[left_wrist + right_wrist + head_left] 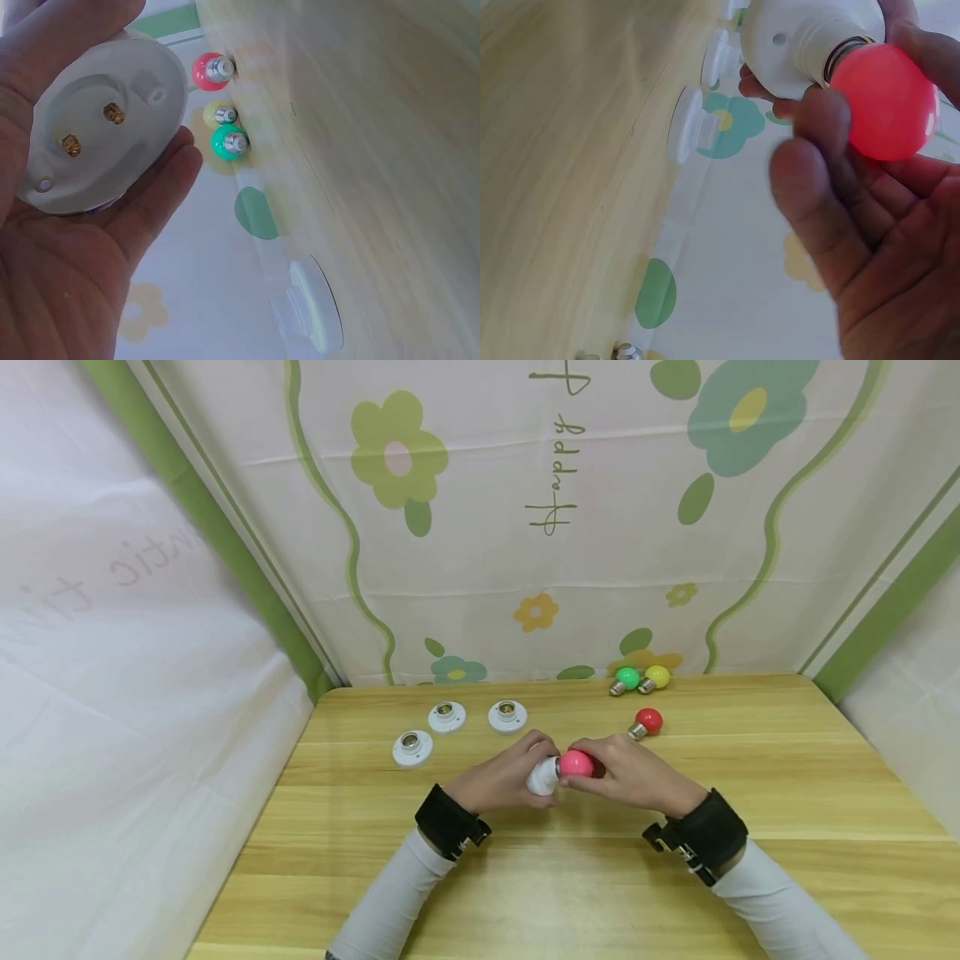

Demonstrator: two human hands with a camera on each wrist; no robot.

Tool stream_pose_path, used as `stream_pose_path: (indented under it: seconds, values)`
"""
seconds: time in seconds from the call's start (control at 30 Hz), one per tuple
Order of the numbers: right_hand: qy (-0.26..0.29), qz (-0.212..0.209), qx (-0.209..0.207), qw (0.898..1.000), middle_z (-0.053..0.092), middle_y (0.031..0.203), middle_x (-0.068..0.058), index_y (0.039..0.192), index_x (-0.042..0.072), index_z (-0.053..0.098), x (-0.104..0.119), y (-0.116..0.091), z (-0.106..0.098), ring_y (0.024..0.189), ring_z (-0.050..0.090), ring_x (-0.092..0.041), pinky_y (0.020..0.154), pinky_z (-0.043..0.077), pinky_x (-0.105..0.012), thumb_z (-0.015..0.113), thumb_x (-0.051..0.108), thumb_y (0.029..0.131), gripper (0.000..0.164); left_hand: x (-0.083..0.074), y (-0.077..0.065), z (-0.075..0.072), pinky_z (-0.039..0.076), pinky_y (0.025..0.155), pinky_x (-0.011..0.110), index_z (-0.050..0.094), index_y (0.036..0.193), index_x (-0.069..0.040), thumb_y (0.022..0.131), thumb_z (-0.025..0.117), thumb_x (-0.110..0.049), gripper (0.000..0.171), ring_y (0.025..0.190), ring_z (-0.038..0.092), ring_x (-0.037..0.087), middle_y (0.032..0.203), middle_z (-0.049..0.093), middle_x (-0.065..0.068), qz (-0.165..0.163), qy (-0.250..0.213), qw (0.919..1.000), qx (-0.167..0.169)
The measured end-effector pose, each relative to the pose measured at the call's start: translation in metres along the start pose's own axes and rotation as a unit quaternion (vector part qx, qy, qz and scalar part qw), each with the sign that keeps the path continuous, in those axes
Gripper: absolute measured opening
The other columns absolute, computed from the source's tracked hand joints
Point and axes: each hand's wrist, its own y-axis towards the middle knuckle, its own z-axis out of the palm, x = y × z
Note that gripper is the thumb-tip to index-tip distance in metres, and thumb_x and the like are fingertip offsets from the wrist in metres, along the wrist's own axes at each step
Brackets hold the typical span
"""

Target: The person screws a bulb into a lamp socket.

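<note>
My left hand [517,774] grips a round white lamp holder [142,150] by its rim, its back with two brass screws facing the left wrist camera. My right hand [626,772] holds a pinkish-red bulb [889,101] between thumb and fingers. In the right wrist view the bulb's metal base sits at the mouth of the lamp holder's socket, with some thread showing. Both hands are raised over the wooden table [555,893], holder on the left and bulb on the right.
Three more white lamp holders stand at the back left: one in front [412,749], two behind [447,717] [507,716]. At the back right lie a green bulb [627,677], a yellow bulb [657,677] and a red bulb [648,721]. A printed curtain [465,568] hangs behind.
</note>
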Motion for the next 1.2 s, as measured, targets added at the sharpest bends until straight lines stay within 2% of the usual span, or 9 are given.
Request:
stream_pose_path:
  seconds: [0.3,0.43,0.63,0.87,1.2]
  values:
    - [-0.014,0.011,-0.023,1.0,0.075,0.099,0.005,0.115,0.011,0.074,-0.0026,-0.0004,0.0033,0.079,0.062,-0.002,0.069,0.056,-0.02,0.084,0.036,0.093,0.035,0.0031,0.0001,0.0017,0.052,0.101,0.018,0.056,0.132,-0.007,0.082,0.094,-0.03,0.067,0.113,0.056,0.012,0.131,0.054,0.005,-0.005,0.003,1.0,-0.001]
    - [-0.031,-0.001,-0.053,0.998,0.073,0.109,0.001,0.121,0.01,0.073,-0.0025,-0.0016,0.003,0.086,0.064,-0.004,0.073,0.058,-0.022,0.085,0.032,0.092,0.039,0.0038,-0.0006,0.0029,0.051,0.1,0.016,0.055,0.136,-0.008,0.087,0.09,-0.037,0.067,0.114,0.056,0.01,0.134,0.055,0.004,-0.006,0.016,0.9999,-0.004]
    - [-0.038,-0.043,-0.098,0.994,0.073,0.122,-0.004,0.133,0.005,0.068,-0.0023,-0.0012,0.0019,0.104,0.071,-0.013,0.085,0.064,-0.034,0.088,0.023,0.089,0.051,0.0021,-0.0009,0.0027,0.05,0.101,0.014,0.052,0.144,-0.012,0.094,0.082,-0.044,0.067,0.119,0.055,0.009,0.141,0.053,0.002,-0.009,0.03,0.9995,-0.002]
    - [-0.028,-0.069,-0.114,0.991,0.073,0.122,-0.005,0.131,0.004,0.067,-0.0022,-0.0005,0.0019,0.103,0.072,-0.013,0.085,0.065,-0.035,0.09,0.019,0.086,0.053,0.002,-0.0006,0.0034,0.051,0.104,0.017,0.051,0.147,-0.012,0.093,0.082,-0.045,0.071,0.122,0.056,0.01,0.142,0.056,0.002,-0.012,0.024,0.9997,0.002]
    - [-0.023,-0.075,-0.115,0.99,0.074,0.122,-0.002,0.129,0.007,0.067,-0.0014,0.0008,0.0013,0.106,0.071,-0.01,0.089,0.064,-0.034,0.091,0.018,0.085,0.052,0.0024,0.0,0.0054,0.05,0.108,0.02,0.048,0.151,-0.013,0.092,0.082,-0.048,0.076,0.125,0.056,0.01,0.143,0.056,0.002,-0.024,0.015,0.9996,0.008]
